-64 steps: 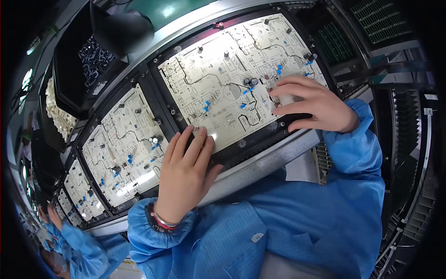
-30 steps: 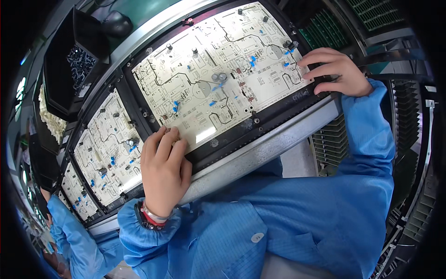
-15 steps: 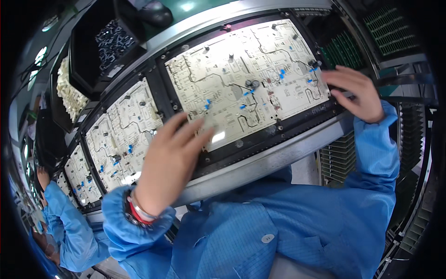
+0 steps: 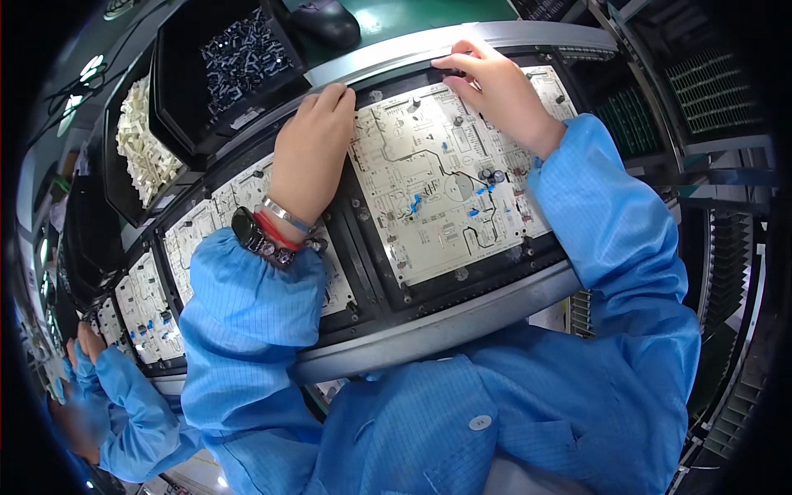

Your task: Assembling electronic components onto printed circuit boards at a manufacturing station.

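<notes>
A cream circuit board [image 4: 429,165] with blue and black parts lies in a black carrier frame [image 4: 351,198] before me. At the board's far left corner is my left hand [image 4: 318,140], its fingers curled together and pointing down; the fingertips are hidden behind it. My right hand [image 4: 507,91] reaches over the board to the far edge of the frame. Its thumb and forefinger close around a small dark spot there, too small to name.
Left of this frame, more boards [image 4: 148,309] sit in carriers along a metal rail [image 4: 437,324]. Black bins hold dark small parts [image 4: 246,62] and cream connectors [image 4: 144,144]. A black mouse [image 4: 326,23] lies beyond. A co-worker's hands [image 4: 87,342] are at far left; racks [image 4: 709,82] stand right.
Both hands have moved to the far side of the frame, the right one leftward from the right edge. My view has shifted, so the board appears lower and further right.
</notes>
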`<state>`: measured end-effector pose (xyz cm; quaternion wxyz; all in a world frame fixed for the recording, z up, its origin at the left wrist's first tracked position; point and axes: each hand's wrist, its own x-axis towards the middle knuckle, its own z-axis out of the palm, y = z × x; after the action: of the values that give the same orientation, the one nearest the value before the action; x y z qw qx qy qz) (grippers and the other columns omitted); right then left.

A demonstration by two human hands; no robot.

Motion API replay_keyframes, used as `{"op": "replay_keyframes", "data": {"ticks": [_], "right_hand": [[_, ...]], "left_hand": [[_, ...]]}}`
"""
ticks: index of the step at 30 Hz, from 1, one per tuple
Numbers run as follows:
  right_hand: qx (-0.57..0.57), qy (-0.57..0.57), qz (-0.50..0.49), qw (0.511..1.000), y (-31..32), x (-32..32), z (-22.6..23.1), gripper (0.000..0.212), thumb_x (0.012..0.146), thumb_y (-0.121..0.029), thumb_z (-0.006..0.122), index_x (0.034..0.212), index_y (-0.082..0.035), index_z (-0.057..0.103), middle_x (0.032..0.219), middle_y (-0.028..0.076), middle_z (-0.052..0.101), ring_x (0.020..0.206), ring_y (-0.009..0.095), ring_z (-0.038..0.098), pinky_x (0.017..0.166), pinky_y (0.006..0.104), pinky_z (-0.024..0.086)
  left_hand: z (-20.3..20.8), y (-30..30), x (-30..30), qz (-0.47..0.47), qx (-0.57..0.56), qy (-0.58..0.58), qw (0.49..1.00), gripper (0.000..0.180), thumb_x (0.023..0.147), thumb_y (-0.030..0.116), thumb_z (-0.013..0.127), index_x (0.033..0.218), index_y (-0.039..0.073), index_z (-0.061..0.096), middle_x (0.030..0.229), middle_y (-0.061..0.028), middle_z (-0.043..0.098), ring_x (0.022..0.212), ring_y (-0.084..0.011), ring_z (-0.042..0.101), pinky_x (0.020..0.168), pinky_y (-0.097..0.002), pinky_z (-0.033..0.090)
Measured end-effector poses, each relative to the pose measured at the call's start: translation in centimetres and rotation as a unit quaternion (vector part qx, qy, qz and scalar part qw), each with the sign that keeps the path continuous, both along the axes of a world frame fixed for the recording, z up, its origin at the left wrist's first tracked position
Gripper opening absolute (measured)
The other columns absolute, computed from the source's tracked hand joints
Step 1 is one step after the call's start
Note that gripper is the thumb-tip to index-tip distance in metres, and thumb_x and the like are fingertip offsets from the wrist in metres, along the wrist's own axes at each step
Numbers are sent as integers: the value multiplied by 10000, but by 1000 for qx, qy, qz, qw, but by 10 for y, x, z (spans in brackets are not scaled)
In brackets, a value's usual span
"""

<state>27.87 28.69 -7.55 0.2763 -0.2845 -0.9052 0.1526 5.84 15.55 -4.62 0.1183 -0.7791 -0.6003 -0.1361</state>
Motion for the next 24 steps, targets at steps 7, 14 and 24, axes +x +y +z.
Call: {"op": "replay_keyframes", "data": {"ticks": [7, 14, 24], "right_hand": [[48, -29, -42, 998, -9, -10, 4, 231, 834, -105, 624, 1064, -84, 615, 1013, 39, 579, 850, 240, 612, 737, 338, 501], [105, -151, 12, 983, 1, -7, 19, 207, 854, -96, 582, 1058, -87, 613, 1028, 37, 592, 897, 242, 606, 768, 339, 502], [31, -48, -46, 997, 65, 92, 26, 292, 826, -37, 634, 1115, -82, 638, 1147, 52, 604, 863, 158, 626, 695, 237, 511]], "left_hand": [[4, -2, -1, 18, -39, -28, 999, 179, 776, 22, 545, 955, 24, 539, 1120, -105, 575, 1028, -277, 569, 776, -342, 527], [3, -2, -2, 14, -13, -28, 999, 151, 775, 24, 545, 926, 23, 538, 1141, -108, 576, 1051, -279, 563, 785, -344, 529], [4, -4, -13, 9, -50, -26, 998, 148, 795, 43, 528, 941, 18, 536, 1159, -118, 578, 1056, -291, 559, 816, -354, 513]]}}
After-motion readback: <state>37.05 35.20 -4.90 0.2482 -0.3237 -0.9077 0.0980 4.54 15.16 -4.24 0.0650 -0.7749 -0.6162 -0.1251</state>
